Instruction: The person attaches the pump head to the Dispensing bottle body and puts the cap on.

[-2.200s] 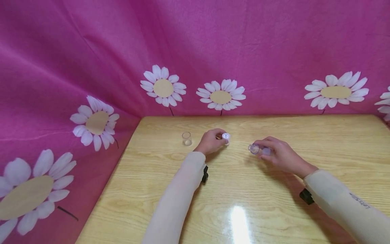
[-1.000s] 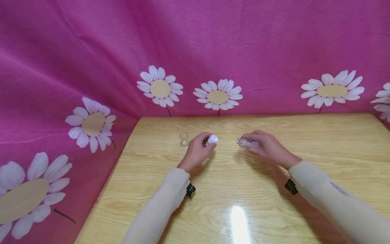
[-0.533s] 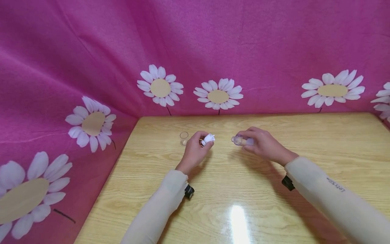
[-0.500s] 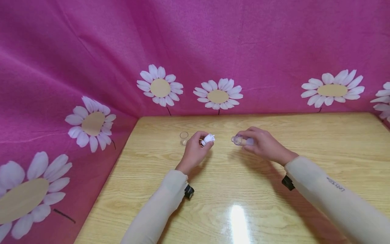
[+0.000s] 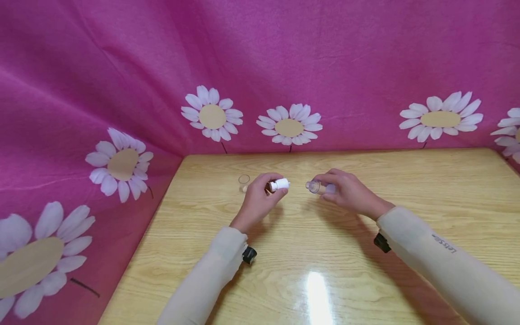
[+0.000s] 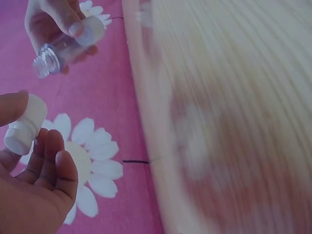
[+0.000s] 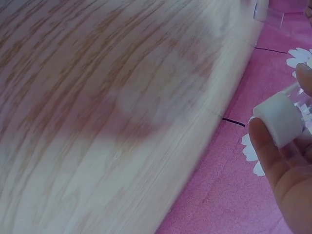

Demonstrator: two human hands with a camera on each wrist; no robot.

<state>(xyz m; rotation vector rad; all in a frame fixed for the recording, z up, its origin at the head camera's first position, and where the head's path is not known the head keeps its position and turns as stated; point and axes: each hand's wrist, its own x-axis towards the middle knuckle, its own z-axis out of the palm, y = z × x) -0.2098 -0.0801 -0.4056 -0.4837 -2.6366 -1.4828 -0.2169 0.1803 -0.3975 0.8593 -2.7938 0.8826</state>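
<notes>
My left hand [image 5: 257,198] pinches a small white plastic piece [image 5: 279,184], like a pump head, between thumb and fingers. It lies sideways, with a thin tip towards the right and a narrower collar at the other end [image 6: 19,139]. Across from it, my right hand [image 5: 349,189] holds a clear plastic bottle [image 5: 314,186] with a whitish base [image 7: 279,118]. The bottle is tilted almost flat, its neck [image 6: 45,64] facing the white piece with a gap between them. Both hands are above the table. Whether the bottle holds anything cannot be seen.
A clear, open cup or cap [image 5: 243,179] stands on the wooden table [image 5: 284,253] left of my left hand, partly behind it. A pink cloth [image 5: 349,67] with daisies rises behind the table and along its left side.
Both hands have moved left from where they were, and the bottle has come nearer the white piece. The white piece has turned from nearly upright to sideways. The clear cup stays on the table.
</notes>
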